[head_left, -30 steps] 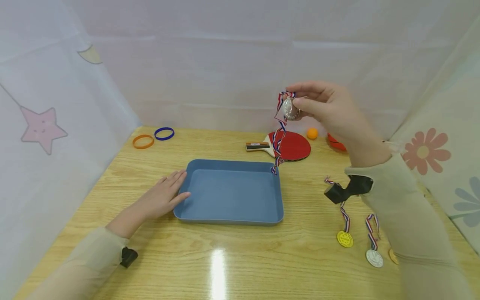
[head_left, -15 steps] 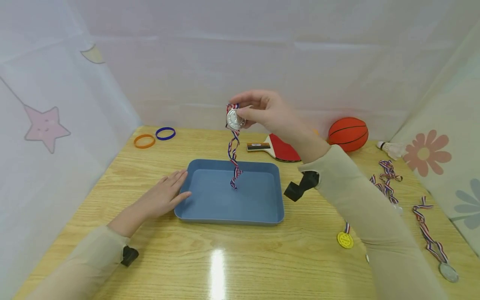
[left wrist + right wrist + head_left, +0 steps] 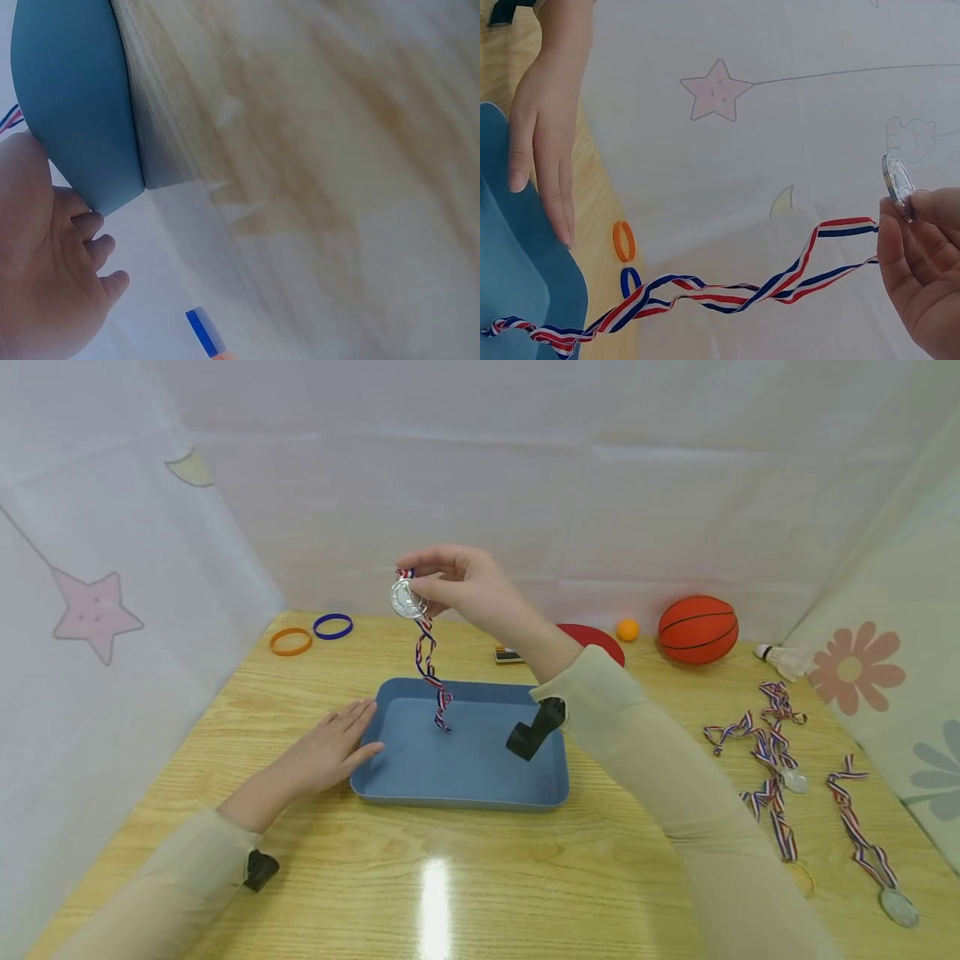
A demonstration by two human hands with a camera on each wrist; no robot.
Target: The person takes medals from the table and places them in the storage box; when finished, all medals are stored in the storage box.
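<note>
My right hand (image 3: 461, 585) pinches a silver medal (image 3: 407, 599) between thumb and fingers, held up above the back left of a blue tray (image 3: 465, 805). Its red, white and blue ribbon (image 3: 427, 660) hangs down twisted, the lower end overlapping the tray in the head view. In the right wrist view the medal (image 3: 898, 180) shows edge-on at the fingertips. My left hand (image 3: 330, 752) rests along the tray's left rim, fingers straight and thumb over the edge. From the left wrist view, that hand (image 3: 52, 262) touches the tray's outer wall (image 3: 79, 97).
Several medals with ribbons (image 3: 776, 752) lie on the right, one silver medal (image 3: 898, 907) nearest the front. Along the back are a red paddle (image 3: 596, 639), orange ball (image 3: 627, 629), small basketball (image 3: 697, 629) and shuttlecock (image 3: 783, 660). Orange (image 3: 291, 642) and blue wristbands (image 3: 332, 627) lie back left.
My right hand has carried the silver medal leftward from above the paddle to above the tray's left part, its ribbon swinging along. The left hand has stayed on the rim.
</note>
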